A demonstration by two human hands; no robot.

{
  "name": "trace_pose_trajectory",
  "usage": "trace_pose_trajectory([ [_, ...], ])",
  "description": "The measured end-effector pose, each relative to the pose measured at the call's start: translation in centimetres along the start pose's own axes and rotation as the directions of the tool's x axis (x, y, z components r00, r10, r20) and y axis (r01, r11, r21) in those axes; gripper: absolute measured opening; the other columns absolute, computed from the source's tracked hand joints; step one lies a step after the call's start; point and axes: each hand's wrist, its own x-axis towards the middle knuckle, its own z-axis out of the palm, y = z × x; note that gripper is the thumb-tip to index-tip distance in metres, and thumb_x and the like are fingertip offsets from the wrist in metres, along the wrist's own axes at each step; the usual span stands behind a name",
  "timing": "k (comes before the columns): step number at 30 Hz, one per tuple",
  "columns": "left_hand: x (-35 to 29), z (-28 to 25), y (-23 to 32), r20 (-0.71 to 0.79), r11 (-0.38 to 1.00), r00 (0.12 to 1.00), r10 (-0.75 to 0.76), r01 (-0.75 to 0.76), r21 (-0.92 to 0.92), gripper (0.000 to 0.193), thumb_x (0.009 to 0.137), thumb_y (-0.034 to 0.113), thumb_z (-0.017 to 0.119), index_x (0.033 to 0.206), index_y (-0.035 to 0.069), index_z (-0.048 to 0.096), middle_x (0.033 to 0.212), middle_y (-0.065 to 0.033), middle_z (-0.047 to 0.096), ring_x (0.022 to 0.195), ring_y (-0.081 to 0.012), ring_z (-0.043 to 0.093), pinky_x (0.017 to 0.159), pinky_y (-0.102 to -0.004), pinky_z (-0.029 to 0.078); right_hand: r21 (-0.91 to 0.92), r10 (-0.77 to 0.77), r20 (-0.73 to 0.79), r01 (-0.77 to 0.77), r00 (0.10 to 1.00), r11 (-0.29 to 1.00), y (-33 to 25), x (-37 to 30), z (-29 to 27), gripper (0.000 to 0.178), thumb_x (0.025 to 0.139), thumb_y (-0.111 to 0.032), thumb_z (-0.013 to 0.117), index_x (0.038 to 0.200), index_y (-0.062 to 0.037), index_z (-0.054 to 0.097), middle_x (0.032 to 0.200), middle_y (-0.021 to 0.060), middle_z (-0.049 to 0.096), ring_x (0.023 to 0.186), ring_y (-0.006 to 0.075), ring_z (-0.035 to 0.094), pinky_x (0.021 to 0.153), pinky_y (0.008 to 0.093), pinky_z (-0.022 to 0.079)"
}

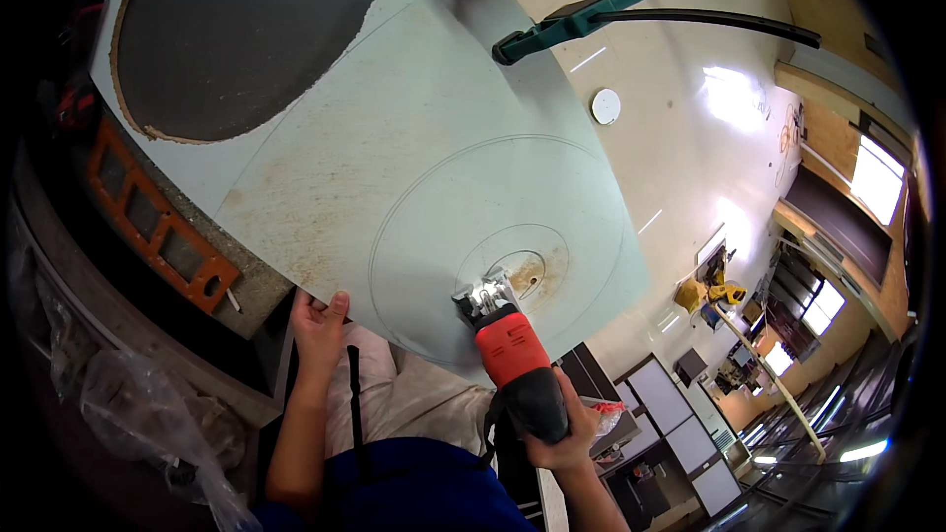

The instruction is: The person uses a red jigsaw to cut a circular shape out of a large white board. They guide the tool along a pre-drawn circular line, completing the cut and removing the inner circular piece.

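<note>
Gripping the near edge of the panel (394, 138), the left hand (317, 327) has its fingers curled over the board and thumb on top, steadying it. The right hand (562, 429) is closed around the dark rear handle of a red power tool (507, 345), whose metal head sits on the panel near that same edge, just beside the smallest of several scribed circles (527, 271). Sawdust lies around that mark. A large round hole (246, 30) is already cut out at the far left corner, and a green clamp (572, 20) pins the board at the far edge of the tabletop (680, 138). Cutting along a scribed line looks to be the step in hand. Following the curve likely calls for a firm hold and slow, even feed.
</note>
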Motion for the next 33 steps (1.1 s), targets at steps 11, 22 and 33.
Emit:
trace_pose_trajectory([
  [11,0.0,0.0,0.3,0.009,0.999,0.999,-0.035,0.035,-0.004,0.047,0.095,0.017,0.07,0.13,-0.006,0.049,0.112,-0.0108,0.066,0.098,-0.0125,0.063,0.088,-0.0273,0.051,0.05,0.026,-0.02,-0.025,0.999,0.998,-0.4,0.0,0.1,0.071,0.062,-0.007,0.077,0.128,0.0099,0.056,0.106,0.0217,0.072,0.093,0.028,0.074,0.085,0.0325,0.055],
  [22,0.1,-0.7,0.0,0.027,0.997,0.997,-0.075,0.075,-0.009,0.041,0.095,0.016,0.071,0.126,-0.004,0.052,0.11,-0.0082,0.066,0.094,-0.0103,0.062,0.086,-0.0259,0.051,0.039,0.063,-0.037,-0.062,0.997,0.997,-0.8,-0.2,0.4,0.071,0.064,-0.01,0.078,0.129,0.0096,0.056,0.096,0.0188,0.074,0.084,0.0263,0.075,0.078,0.0311,0.057],
  [33,0.2,-1.2,-0.1,0.03,0.994,0.994,-0.107,0.107,0.008,0.039,0.095,0.014,0.07,0.125,-0.002,0.052,0.108,-0.0069,0.067,0.091,-0.0112,0.063,0.081,-0.0271,0.053,0.048,0.086,-0.05,-0.083,0.995,0.995,-1.0,-0.3,0.5,0.073,0.064,-0.011,0.078,0.13,0.0092,0.055,0.098,0.0194,0.073,0.087,0.0261,0.075,0.079,0.031,0.057],
])
